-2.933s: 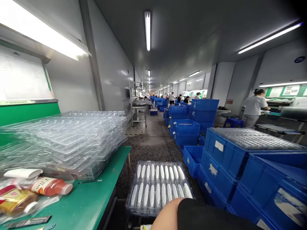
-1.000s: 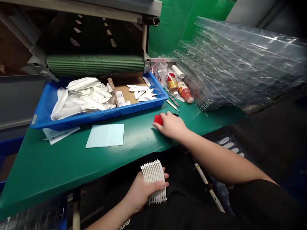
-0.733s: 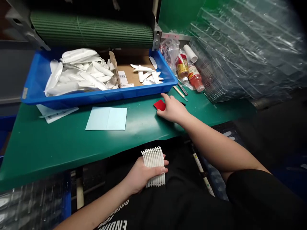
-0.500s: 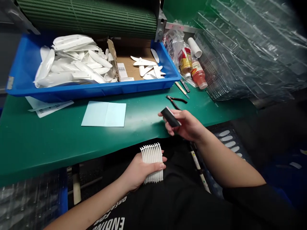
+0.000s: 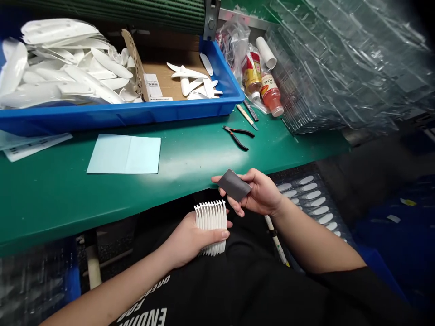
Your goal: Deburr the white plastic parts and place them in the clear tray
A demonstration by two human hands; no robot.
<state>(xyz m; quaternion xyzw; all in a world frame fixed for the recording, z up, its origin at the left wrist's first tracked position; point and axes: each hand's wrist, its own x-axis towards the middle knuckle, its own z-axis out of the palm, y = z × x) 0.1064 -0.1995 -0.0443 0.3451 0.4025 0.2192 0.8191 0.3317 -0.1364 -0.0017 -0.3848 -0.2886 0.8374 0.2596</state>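
Lying nr R hand: pliers

The blue bin runs past the left edge, the green roller past the top. Upper right, clear trays blur and leave the frame. Below centre, white pieces partly hide the left hand. Print on the upper-left label is too small to read.

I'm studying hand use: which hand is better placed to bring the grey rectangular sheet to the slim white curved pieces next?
Probably the right hand: it holds the grey sheet near the white pieces, while the left hand is occupied gripping those pieces.
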